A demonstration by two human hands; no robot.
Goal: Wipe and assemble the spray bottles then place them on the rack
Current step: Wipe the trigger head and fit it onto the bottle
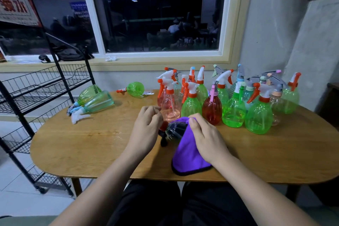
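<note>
Oval wooden worktop (91,145). Far right: cluster of upright spray bottles (234,110). Far left: three green bottles (99,102) on their sides, loose white trigger head (79,116) beside. Front centre: purple cloth (189,158).

Table (91,143) is showing smooth, lightly glossy wood; purple cloth (187,154) is reading matt, fleecy; spray bottles (258,115) are showing glossy translucent plastic; rack (42,86) black-coated wire.

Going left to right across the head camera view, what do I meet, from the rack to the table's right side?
Black wire rack → two green bottles lying down → left hand → dark bottle → right hand on purple cloth → upright green bottle.
</note>
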